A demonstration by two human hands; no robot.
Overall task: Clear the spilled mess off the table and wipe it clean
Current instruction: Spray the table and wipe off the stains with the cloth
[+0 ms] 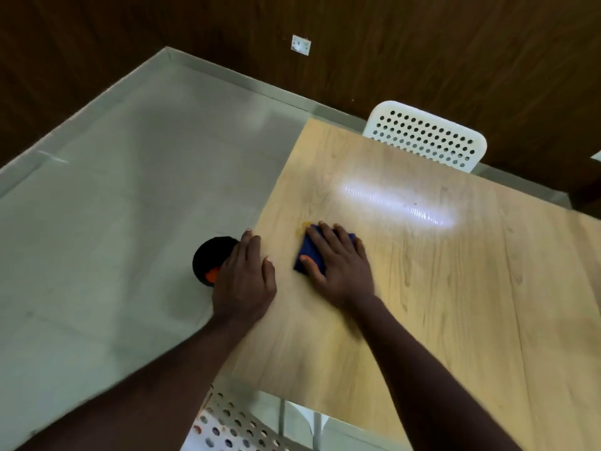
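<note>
Now, right hand (338,265) pressing blue cloth (305,250) on table (455,288), left hand (244,281) alongside

White perforated chair (426,138) by dark panelled wall (455,43) with socket (300,44) (also white).

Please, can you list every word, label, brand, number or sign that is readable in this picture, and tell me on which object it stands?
None: no text can be read anywhere in this view.
Blue cloth: plain, no label visible.
Black container: no marking visible.
Wall socket: too small and blurred to show any print.
White chair: plain.
</note>
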